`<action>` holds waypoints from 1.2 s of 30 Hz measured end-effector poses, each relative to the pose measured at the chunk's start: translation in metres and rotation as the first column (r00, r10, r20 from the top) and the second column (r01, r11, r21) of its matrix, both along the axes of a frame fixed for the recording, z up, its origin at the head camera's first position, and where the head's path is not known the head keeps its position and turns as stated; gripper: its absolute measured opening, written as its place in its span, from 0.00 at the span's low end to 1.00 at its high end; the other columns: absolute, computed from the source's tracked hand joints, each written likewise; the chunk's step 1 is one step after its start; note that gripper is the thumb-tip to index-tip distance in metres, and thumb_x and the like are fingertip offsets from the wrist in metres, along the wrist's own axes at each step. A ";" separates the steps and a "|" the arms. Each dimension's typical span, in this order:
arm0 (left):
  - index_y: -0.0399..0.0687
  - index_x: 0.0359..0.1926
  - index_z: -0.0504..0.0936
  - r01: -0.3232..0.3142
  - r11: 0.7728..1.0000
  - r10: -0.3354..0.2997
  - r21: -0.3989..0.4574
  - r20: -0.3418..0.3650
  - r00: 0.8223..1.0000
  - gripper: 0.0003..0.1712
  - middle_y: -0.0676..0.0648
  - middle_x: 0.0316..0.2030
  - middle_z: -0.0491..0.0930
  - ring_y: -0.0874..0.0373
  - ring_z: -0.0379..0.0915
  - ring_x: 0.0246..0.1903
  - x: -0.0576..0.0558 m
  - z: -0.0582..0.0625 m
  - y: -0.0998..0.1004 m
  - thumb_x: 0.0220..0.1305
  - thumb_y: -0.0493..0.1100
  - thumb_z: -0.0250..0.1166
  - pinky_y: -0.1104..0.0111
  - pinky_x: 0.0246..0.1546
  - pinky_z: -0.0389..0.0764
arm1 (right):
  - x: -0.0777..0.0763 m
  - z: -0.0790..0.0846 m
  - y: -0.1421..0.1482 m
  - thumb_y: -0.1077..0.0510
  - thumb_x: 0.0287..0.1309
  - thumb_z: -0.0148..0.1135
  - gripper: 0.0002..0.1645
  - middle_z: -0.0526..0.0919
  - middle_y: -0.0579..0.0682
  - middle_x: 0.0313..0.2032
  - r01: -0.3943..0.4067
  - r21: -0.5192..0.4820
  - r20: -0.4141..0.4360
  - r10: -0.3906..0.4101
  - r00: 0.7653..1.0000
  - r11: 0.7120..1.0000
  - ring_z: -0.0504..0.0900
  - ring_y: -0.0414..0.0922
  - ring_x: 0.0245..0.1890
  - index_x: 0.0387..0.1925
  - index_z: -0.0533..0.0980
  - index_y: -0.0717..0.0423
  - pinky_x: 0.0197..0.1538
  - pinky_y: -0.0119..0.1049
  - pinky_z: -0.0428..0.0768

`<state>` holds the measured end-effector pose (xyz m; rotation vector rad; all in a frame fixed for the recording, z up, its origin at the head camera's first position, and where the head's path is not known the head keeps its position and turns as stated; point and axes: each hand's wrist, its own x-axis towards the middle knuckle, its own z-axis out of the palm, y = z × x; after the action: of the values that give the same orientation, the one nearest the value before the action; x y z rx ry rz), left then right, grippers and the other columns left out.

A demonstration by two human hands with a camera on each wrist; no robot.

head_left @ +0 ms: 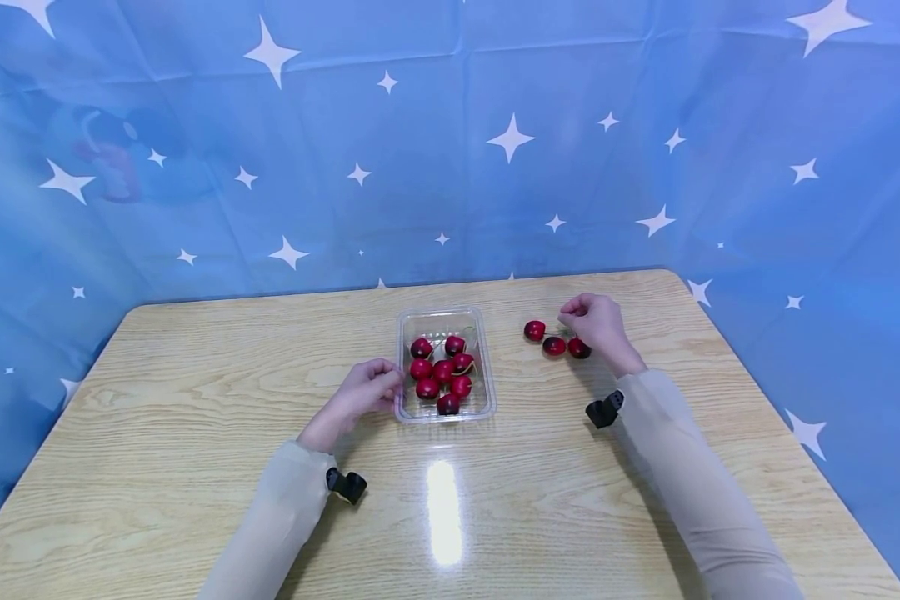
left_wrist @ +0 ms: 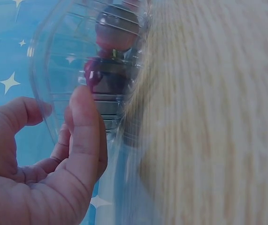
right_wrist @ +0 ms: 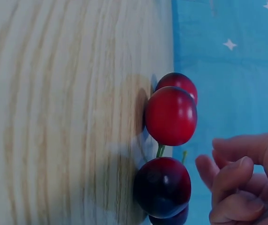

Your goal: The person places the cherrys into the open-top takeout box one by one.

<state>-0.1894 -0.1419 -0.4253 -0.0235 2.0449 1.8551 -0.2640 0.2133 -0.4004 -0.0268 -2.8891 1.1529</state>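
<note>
A clear plastic container holding several dark red cherries stands on the table. At its left side, my left hand pinches the rim and wall between thumb and fingers; in the left wrist view, fingertips touch the clear wall. To the container's right lies a small group of cherries with green stems. My right hand hovers just over this group, its fingers bent. In the right wrist view, those fingers hold nothing and stay apart from the nearest dark cherry and a stem tip.
The wooden table ends at a back edge against a blue curtain with white stars. A bright light reflection lies on the tabletop in front of the container. Small black cameras sit on both wrists.
</note>
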 end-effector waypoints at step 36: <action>0.30 0.42 0.71 0.000 1.000 0.000 -0.009 0.007 1.000 0.09 0.49 0.26 0.73 0.62 0.71 0.24 -0.001 0.000 0.001 0.67 0.35 0.51 0.72 0.28 0.79 | -0.018 0.006 -0.005 0.60 0.57 0.59 0.17 0.79 0.62 0.48 -0.175 0.458 0.115 0.137 0.984 0.872 0.77 0.57 0.44 0.47 0.77 0.65 0.42 0.51 0.76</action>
<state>-0.1899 -0.1413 -0.4249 -0.0322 2.0481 1.8436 -0.2824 0.2084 -0.3948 0.1807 -3.2049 0.4423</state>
